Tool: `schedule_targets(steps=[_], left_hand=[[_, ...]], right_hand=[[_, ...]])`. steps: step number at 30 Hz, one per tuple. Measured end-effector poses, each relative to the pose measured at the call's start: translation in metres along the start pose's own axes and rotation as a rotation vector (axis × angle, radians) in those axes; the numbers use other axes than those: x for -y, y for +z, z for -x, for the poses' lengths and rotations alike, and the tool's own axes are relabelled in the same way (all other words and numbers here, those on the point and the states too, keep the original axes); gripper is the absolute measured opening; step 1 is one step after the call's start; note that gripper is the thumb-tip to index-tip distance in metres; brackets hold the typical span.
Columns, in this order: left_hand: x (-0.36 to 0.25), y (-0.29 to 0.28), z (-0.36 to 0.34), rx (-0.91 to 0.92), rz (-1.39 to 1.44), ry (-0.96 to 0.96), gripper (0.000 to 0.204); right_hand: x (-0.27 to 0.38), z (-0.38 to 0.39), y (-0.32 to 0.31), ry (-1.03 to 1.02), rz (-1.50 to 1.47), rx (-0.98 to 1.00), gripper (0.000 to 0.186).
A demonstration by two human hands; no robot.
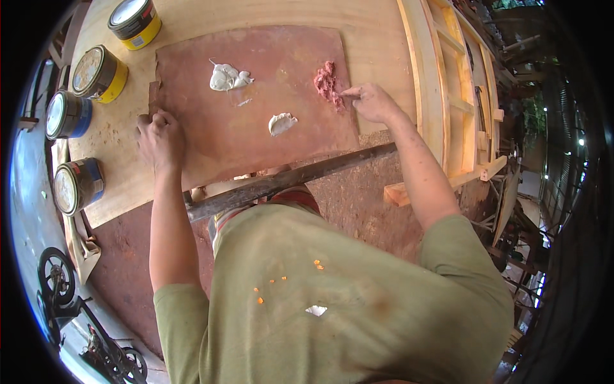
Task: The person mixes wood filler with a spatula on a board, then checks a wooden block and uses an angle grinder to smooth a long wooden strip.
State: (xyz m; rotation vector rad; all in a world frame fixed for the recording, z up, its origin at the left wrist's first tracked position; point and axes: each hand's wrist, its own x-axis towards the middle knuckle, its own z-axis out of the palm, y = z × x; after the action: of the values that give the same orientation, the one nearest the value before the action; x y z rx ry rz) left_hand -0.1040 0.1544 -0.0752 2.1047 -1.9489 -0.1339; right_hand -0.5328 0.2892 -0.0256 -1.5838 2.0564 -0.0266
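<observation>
A reddish-brown flat board (217, 137) lies on the pale plywood. My left hand (161, 141) is closed at its left edge, with a small flat brown piece (154, 96) sticking up from the fingers. On the right, my right hand (376, 104) stretches its index finger to the edge of a rough pink lump of paste (327, 83); the other fingers are curled and partly hidden. A white dollop of paste (229, 77) sits on the board's upper middle. Lower down is a smaller white dollop (281, 124).
Several round cans line the plywood's left side, among them a yellow-and-black can (135, 24) and a blue can (68, 115). A wooden frame (457, 96) stands at the right. Along the near edge runs a dark bar (288, 182). A motorcycle (89, 320) is at lower left.
</observation>
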Motion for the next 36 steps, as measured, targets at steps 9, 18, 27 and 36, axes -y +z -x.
schedule_targets(steps=[9,18,27,36], left_hand=[[0.002,0.004,-0.002,0.023,0.0,-0.016,0.046],[0.007,0.002,-0.001,0.013,0.023,0.019,0.041],[0.004,0.0,-0.002,0.021,0.01,-0.001,0.043],[0.006,0.003,0.001,-0.042,0.034,-0.005,0.041]], right_hand=[[-0.006,-0.001,0.004,-0.035,-0.072,0.184,0.048],[0.035,0.014,-0.013,-0.035,-0.032,0.025,0.046],[0.041,-0.012,0.005,-0.022,0.049,0.003,0.048],[0.062,0.004,-0.006,-0.061,-0.028,0.339,0.051]])
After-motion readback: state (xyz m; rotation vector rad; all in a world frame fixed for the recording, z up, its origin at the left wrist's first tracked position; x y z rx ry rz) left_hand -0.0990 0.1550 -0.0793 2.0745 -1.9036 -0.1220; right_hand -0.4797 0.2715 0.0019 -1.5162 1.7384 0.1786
